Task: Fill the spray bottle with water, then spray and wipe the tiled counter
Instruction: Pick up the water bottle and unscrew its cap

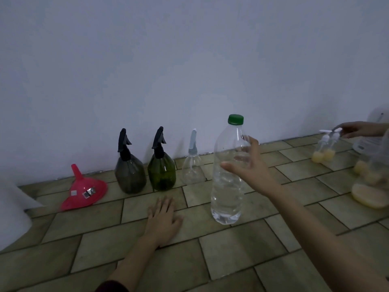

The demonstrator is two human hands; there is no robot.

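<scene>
Three trigger spray bottles [161,171] stand along the wall on the tiled desk [231,260], beside a red plastic funnel [84,191]. Nearer, a tall clear water bottle with a green cap [228,175] stands upright, mostly full, so probably heavy, thin-walled and slick; mid-body is the best hold. My right hand [247,163] is spread wide around it, apparently not yet gripping. Left hand [163,218] lies flat and empty. Open desk lies in front.

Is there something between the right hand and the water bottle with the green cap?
Nothing visible does. The right hand is open just beside the water bottle, its fingers reaching behind the clear plastic. The spray bottles stand further left by the wall.
</scene>
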